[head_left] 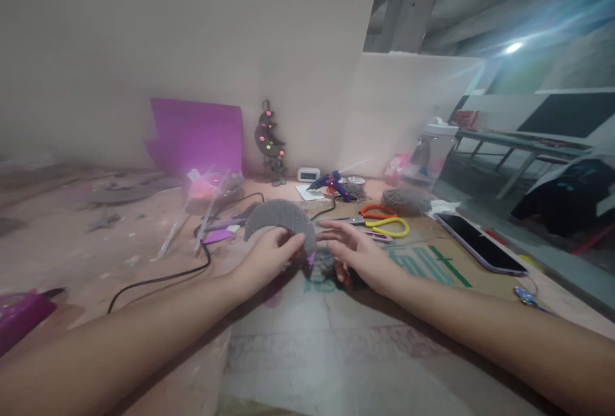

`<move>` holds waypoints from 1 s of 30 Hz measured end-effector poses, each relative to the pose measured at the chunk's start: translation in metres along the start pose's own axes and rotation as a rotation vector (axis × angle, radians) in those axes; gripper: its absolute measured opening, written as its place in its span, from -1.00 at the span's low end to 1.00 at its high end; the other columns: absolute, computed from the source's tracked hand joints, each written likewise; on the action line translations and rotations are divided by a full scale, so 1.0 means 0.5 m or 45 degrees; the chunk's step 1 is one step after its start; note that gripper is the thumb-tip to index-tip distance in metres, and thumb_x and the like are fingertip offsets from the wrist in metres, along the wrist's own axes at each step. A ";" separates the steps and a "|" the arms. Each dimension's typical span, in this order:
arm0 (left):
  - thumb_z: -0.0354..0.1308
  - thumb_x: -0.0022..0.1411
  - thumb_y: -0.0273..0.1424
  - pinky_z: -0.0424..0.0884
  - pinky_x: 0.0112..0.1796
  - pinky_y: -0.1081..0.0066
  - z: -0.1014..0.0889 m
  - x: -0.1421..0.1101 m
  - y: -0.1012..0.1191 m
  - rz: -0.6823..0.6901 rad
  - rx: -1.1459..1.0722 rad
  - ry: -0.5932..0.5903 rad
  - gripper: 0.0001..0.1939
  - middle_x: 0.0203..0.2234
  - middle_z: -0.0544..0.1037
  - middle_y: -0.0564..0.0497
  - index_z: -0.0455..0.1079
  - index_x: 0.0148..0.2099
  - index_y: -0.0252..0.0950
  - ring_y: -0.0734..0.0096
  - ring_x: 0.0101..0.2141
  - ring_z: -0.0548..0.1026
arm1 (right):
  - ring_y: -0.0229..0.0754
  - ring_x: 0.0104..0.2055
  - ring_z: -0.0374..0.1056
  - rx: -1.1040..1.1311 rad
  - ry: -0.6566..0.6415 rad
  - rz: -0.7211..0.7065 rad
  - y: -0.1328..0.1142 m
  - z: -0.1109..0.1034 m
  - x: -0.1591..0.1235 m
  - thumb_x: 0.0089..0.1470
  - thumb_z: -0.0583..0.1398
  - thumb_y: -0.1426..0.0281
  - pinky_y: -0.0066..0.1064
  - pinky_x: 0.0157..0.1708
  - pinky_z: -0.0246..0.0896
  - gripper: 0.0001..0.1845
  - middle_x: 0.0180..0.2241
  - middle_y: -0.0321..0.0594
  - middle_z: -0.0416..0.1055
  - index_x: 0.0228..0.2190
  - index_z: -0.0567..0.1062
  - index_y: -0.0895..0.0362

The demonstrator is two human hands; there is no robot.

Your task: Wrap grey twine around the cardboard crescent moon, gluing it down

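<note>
Left hand (266, 254) has the gray crescent (281, 213): thumb on the near face by its right arm, the other fingers going behind, so it's pinched there. Far fingertips are hidden by the piece.

Crescent is front and center over the tabletop (120, 249), arch up, wrapped surface facing the camera. Can't tell if its lower edge touches down. Small purple piece (311, 259) shows just below its right end.

Right hand (358, 252) is just right of that end, fingers apart and loosely curled, thumb side toward the crescent. Can't tell if the fingertips make contact. Dark stuff under the palm, too blurred to identify.

Around the work: cutter with red and yellow handles (371, 222) just beyond the right hand, lying on cardboard with green print (456, 256). Blue glue gun (331, 180) behind the crescent to the right, red light lit, nozzle over a white card (310, 193). Small white display unit (308, 175) beside it. Phone (480, 243) lies far right, screen up and dark.

Left of the crescent: clear sticks (210, 214), black cord (163, 280) curving across the tabletop, flat purple piece (218, 235).

At the back, a purple sheet (202, 137) stands against the white panel (192, 38); right of it, a dark crescent with colored beads (264, 139) is upright against the same panel.
</note>
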State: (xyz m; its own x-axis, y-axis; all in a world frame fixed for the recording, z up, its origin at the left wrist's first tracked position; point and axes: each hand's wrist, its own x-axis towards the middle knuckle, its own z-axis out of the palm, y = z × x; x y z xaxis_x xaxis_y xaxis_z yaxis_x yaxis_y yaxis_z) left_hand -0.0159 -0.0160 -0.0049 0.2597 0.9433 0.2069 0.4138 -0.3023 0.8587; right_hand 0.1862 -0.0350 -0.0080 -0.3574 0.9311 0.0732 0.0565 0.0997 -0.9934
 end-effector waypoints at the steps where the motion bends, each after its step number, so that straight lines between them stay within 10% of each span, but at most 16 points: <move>1: 0.05 0.22 -0.16 0.25 -0.47 0.45 -0.001 0.000 0.000 0.012 -0.012 -0.008 -0.62 -0.64 0.42 0.08 0.33 -0.55 -0.26 0.39 -0.53 0.39 | -0.44 -0.67 0.32 0.034 -0.029 0.015 -0.002 0.000 -0.001 0.08 0.24 0.16 -0.53 -0.76 0.17 -0.41 0.07 0.01 0.36 0.08 0.22 0.06; 13: 0.05 0.21 -0.11 0.27 -0.48 0.44 -0.001 0.001 0.002 -0.022 0.038 0.058 -0.61 -0.62 0.45 0.06 0.32 -0.54 -0.26 0.36 -0.52 0.43 | -0.41 -0.68 0.33 -0.040 -0.131 0.080 -0.004 0.008 -0.001 0.07 0.24 0.17 -0.58 -0.77 0.13 -0.44 -0.20 -0.20 0.46 0.05 0.23 0.08; 19: 0.06 0.22 -0.08 0.23 -0.55 0.46 -0.003 -0.001 0.003 -0.096 -0.043 0.110 -0.60 -0.64 0.42 0.09 0.37 -0.47 -0.29 0.44 -0.60 0.37 | -0.41 -0.65 0.14 -0.233 0.087 -0.077 0.006 0.006 0.000 0.08 0.22 0.21 -0.56 -0.67 0.04 -0.74 -0.53 -0.41 0.34 -0.29 0.34 0.12; 30: 0.05 0.20 -0.03 0.19 -0.59 0.46 -0.004 -0.001 0.000 -0.092 0.002 0.111 -0.57 -0.66 0.43 0.09 0.36 -0.49 -0.27 0.42 -0.63 0.37 | -0.34 -0.58 0.10 -0.543 0.186 -0.200 0.000 -0.007 -0.001 0.10 0.16 0.19 -0.48 -0.56 0.03 -0.57 -0.64 -0.39 0.16 -0.64 0.15 0.08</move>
State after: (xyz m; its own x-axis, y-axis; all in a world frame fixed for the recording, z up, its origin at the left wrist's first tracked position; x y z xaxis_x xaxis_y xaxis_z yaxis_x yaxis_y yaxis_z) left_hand -0.0178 -0.0164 -0.0041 0.1524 0.9709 0.1847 0.4303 -0.2334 0.8720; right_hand 0.1896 -0.0342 -0.0077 -0.2589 0.9298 0.2616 0.4006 0.3498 -0.8469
